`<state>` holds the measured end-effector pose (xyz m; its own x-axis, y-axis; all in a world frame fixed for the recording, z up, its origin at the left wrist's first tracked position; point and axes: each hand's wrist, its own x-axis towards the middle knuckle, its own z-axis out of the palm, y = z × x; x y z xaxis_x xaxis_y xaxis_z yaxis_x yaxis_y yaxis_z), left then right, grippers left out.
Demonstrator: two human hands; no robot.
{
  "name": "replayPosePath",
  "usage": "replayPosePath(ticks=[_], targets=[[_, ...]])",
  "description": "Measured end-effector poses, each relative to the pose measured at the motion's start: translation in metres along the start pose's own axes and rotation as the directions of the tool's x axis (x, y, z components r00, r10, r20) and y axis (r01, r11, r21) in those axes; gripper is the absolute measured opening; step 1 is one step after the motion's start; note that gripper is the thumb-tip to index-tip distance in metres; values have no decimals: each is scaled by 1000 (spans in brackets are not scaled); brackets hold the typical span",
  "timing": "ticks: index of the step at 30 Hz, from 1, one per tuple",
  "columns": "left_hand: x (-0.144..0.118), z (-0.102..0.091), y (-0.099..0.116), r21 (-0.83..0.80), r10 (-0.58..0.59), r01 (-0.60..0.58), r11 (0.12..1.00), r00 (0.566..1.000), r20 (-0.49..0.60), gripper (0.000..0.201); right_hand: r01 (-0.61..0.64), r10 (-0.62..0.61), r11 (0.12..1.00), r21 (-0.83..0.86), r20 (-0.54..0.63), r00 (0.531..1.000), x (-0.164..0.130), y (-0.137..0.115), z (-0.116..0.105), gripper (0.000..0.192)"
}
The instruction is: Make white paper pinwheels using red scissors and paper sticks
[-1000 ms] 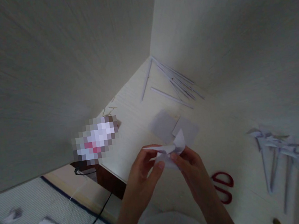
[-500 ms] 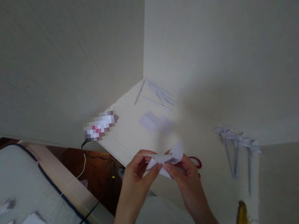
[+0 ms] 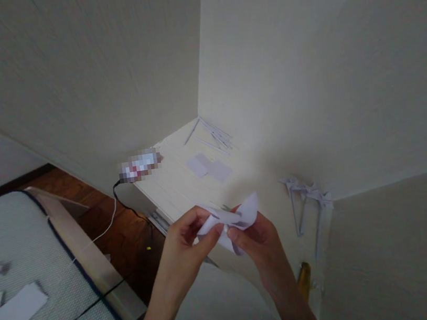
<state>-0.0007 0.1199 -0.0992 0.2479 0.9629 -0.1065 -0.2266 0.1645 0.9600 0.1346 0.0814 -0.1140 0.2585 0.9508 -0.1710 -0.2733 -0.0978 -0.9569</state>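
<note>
A folded paper piece point(image 3: 233, 219) was pinched between the left hand point(image 3: 187, 238) and right hand point(image 3: 258, 238), its long axis crosswise, near the desk point(image 3: 177, 186) edge.

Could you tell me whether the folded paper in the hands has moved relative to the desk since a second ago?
Yes. The folded paper has drawn back from the two flat paper squares toward the desk's near edge.

I see a folded white paper piece point(image 3: 233, 219), creased into pointed flaps. It sits tilted above the desk edge, pinched between both my hands
</note>
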Motion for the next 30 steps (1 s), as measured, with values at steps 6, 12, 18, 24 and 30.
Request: replayPosePath(ticks=[6,12,18,24,30], targets=[[-26,8,5,5,23,-23,1000,1000,-4,3,37,-35,999,-35,59,998,-20,-3,-9,23],[-40,22,5,9,93,-93,996,996,-8,9,70,-65,995,-67,75,995,-35,-17,-17,19],[-47,36,5,-48,41,-40,998,999,23,8,84,-81,996,-20,90,993,-44,-19,-33,20],[-58,45,-1,-90,-39,42,995,998,41,8,74,-89,993,97,154,984,-45,-14,-51,43],[-71,47,-7,-102,-66,65,993,998,-5,13,-36,-4,985,172,226,974,-42,-15,-54,26]])
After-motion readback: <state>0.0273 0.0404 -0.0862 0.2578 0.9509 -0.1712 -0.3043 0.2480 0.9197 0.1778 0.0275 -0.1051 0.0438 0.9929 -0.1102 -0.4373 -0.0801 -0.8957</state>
